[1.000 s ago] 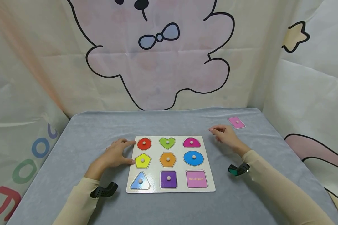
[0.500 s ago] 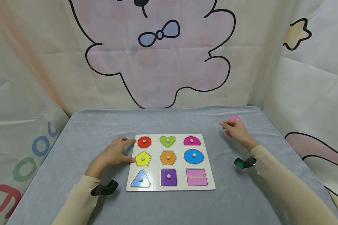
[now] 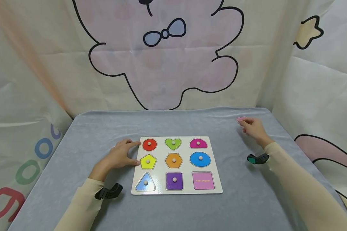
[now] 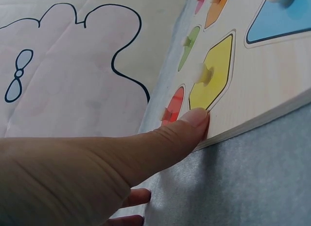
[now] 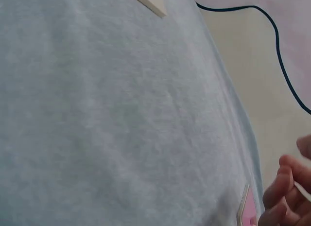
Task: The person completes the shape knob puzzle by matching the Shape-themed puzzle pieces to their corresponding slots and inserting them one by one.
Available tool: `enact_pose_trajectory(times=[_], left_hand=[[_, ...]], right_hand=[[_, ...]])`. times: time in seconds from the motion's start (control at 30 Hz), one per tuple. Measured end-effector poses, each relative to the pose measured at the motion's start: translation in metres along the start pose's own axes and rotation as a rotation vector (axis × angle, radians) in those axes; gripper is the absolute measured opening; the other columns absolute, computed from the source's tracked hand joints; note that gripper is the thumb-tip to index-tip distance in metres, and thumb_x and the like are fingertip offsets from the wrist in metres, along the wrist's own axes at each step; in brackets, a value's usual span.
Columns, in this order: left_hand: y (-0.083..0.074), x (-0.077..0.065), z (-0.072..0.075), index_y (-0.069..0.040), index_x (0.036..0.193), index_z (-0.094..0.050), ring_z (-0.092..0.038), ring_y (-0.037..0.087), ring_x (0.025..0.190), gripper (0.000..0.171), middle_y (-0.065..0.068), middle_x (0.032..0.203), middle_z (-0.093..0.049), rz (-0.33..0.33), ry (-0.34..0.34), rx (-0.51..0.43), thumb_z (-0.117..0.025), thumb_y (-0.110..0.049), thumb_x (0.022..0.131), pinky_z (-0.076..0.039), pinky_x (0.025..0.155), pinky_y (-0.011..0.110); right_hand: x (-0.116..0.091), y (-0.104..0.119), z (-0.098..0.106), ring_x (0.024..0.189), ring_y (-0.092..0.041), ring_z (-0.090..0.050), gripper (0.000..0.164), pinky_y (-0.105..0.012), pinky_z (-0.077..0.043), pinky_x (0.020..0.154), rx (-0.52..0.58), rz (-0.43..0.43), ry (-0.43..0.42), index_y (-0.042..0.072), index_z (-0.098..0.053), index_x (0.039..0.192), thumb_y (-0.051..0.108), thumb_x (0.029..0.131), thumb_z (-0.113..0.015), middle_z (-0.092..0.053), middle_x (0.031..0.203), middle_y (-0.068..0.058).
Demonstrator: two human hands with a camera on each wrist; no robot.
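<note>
A white wooden shape puzzle board (image 3: pixel 159 184) lies on the cloth, filled with knobbed pieces except for one recess, a pink rectangle (image 3: pixel 203 184) with lettering. My left hand (image 3: pixel 118 156) touches the board's left edge with thumb and index finger; in the left wrist view its thumb (image 4: pixel 170 146) lies beside the yellow pentagon (image 4: pixel 214 73). At the far right, my right hand (image 3: pixel 254 129) hovers over a pink puzzle piece (image 3: pixel 240 119), partly covering it. In the right wrist view the fingers look bent above the piece (image 5: pixel 247 211), with a gap between thumb and fingers.
A grey-blue cloth (image 3: pixel 173 211) covers the table. Its far edge lies just beyond the pink piece. Printed curtains (image 3: pixel 173 64) stand behind and at both sides. Dark bands (image 3: pixel 108 192) sit at both wrists.
My right hand has moved right and away from me, from beside the board to over the pink piece. The left hand stays at the board, and the view has tilted down slightly.
</note>
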State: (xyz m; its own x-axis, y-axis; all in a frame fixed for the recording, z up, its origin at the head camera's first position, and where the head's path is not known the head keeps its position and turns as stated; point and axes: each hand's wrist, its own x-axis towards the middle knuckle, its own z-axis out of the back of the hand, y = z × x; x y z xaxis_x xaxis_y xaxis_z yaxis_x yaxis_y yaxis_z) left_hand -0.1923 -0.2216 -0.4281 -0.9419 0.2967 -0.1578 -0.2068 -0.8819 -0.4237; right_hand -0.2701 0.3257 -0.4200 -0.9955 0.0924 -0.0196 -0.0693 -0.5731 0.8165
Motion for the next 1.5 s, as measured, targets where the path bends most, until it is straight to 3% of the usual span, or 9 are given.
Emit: enact_pose_trajectory(times=[0.3, 0.6, 0.97, 1.23, 1.5], left_hand=[[-0.001, 0.002, 0.0, -0.018, 0.149, -0.051, -0.044, 0.046, 0.133, 0.084, 0.024, 0.146, -0.048, -0.005, 0.007, -0.006, -0.087, -0.042, 0.077, -0.037, 0.105, 0.071], [-0.003, -0.001, 0.001, -0.018, 0.149, -0.051, -0.043, 0.045, 0.132, 0.084, 0.023, 0.146, -0.048, 0.024, 0.01, -0.006, -0.087, -0.041, 0.076, -0.037, 0.105, 0.071], [-0.001, -0.003, 0.001, -0.019, 0.148, -0.052, -0.043, 0.045, 0.132, 0.084, 0.023, 0.145, -0.048, 0.016, 0.004, -0.018, -0.087, -0.041, 0.076, -0.036, 0.106, 0.071], [-0.002, -0.003, 0.001, -0.018, 0.148, -0.053, -0.044, 0.045, 0.131, 0.083, 0.023, 0.144, -0.049, 0.011, -0.003, -0.016, -0.088, -0.041, 0.076, -0.038, 0.104, 0.07], [-0.002, -0.002, 0.002, -0.018, 0.149, -0.052, -0.044, 0.045, 0.132, 0.083, 0.023, 0.145, -0.048, 0.009, 0.003, -0.014, -0.087, -0.041, 0.076, -0.037, 0.105, 0.07]], right_hand=[[0.007, -0.011, 0.017, 0.062, 0.003, -0.053, 0.053, -0.019, -0.048, 0.058, -0.045, -0.095, -0.095, -0.01, -0.057, 0.131, 0.035, 0.105, -0.05, -0.055, 0.072, 0.021], [0.017, -0.019, 0.02, 0.065, 0.001, -0.054, 0.053, -0.02, -0.046, 0.06, -0.018, -0.232, -0.11, -0.004, -0.056, 0.137, 0.036, 0.104, -0.052, -0.057, 0.071, 0.021], [0.026, -0.026, 0.015, 0.067, -0.002, -0.054, 0.053, -0.02, -0.048, 0.062, -0.026, -0.276, -0.076, -0.002, -0.052, 0.143, 0.031, 0.103, -0.056, -0.056, 0.08, 0.013], [0.03, -0.024, 0.011, 0.066, -0.001, -0.055, 0.048, -0.019, -0.049, 0.062, -0.053, -0.294, -0.089, -0.005, -0.056, 0.139, 0.027, 0.102, -0.058, -0.058, 0.083, 0.01], [0.034, -0.023, 0.008, 0.075, -0.004, -0.055, 0.045, -0.019, -0.046, 0.066, -0.094, -0.318, -0.094, -0.005, -0.058, 0.137, 0.023, 0.102, -0.059, -0.065, 0.106, -0.006]])
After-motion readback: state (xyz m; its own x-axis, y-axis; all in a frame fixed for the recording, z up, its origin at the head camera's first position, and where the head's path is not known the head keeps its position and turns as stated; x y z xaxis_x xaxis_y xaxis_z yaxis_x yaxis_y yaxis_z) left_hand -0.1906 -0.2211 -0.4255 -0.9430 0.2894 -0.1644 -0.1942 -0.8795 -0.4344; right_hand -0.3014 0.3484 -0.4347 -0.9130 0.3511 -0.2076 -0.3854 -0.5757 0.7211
